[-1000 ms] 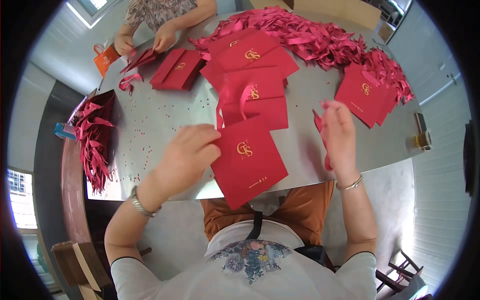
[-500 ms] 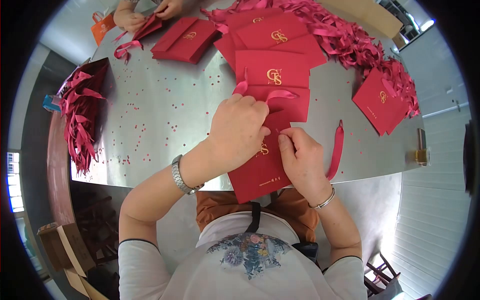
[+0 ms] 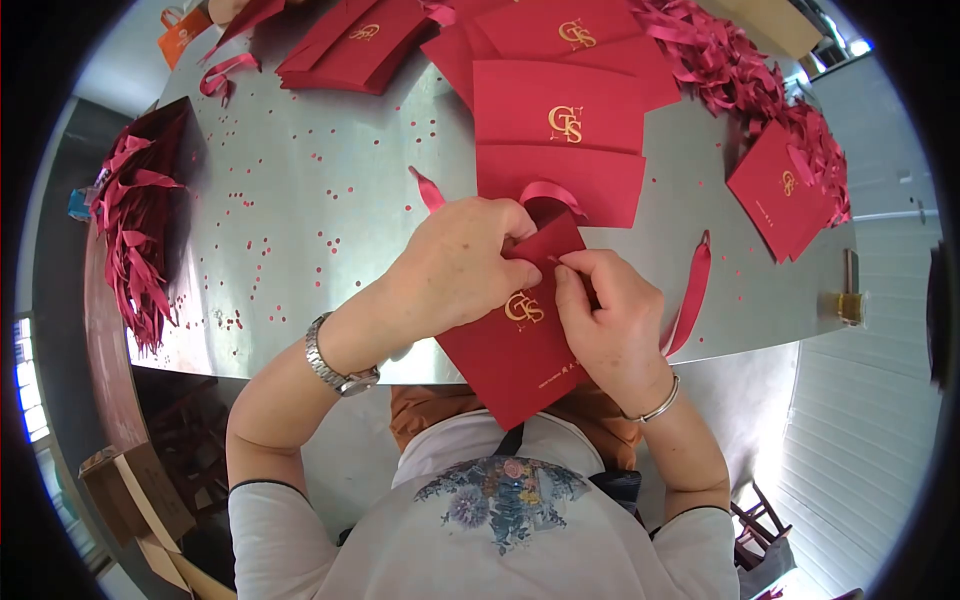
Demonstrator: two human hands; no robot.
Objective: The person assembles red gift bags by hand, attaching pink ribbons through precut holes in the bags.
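A red paper bag [image 3: 505,355] with gold letters hangs tilted over the near table edge, its mouth toward the far side. My left hand [image 3: 465,265] is closed on the bag's upper left part, fingers curled at the mouth. With thumb and forefinger, my right hand [image 3: 610,305] pinches at the upper right edge, where a small ribbon tip shows. A red ribbon [image 3: 690,295] trails out from beside my right wrist. Another ribbon loop [image 3: 555,195] arches at the bag's mouth, and a ribbon end [image 3: 426,188] sticks out beyond my left hand.
Flat red bags [image 3: 560,125] overlap just beyond my hands. A ribbon heap [image 3: 715,75] lies far right, near more bags [image 3: 780,195]. Bags with ribbons [image 3: 140,240] stand at the left. Red paper dots dot the metal table [image 3: 330,240]. Another person's hand shows at the top left.
The view has shifted, so the far table things sit higher. The bag is turned a little, its bottom lower. The left fingers have shifted at its mouth; the right pinch stays.
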